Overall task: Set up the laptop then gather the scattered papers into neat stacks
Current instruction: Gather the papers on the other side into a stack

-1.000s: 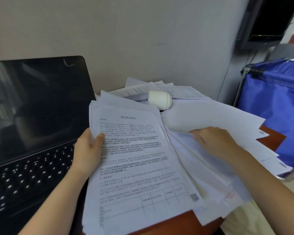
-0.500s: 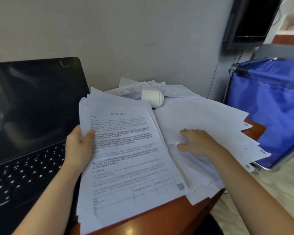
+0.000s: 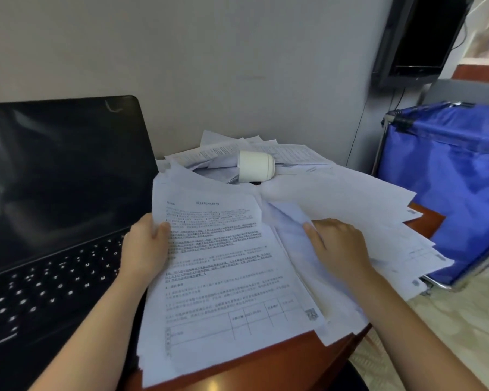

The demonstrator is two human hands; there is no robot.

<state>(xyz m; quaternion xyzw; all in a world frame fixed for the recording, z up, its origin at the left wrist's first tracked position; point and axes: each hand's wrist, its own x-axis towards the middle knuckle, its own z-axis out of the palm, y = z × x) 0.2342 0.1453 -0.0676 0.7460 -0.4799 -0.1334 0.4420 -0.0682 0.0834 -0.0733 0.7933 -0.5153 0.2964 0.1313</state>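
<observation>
Fingers of the left hand (image 3: 144,246) grip the printed stack's (image 3: 223,277) left edge, thumb on top; the right hand's (image 3: 339,244) curl round loose sheets (image 3: 350,198) just beside it. The open laptop (image 3: 54,179) faces the person at the bench's (image 3: 280,359) left; the stack's long axis runs away from the person, heading farthest.

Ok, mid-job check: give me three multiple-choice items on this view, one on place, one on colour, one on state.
1. The white cup lies: A on the floor; B on the papers by the wall; C upright on bare table.
2. The cloth bin is: A blue; B red; C green.
3. The laptop is: A shut; B open, screen lit; C open, screen dark.
Answers: B, it lies sideways atop the back sheets. A, blue fabric hangs on its frame. C, the lid is up and the display black.
</observation>
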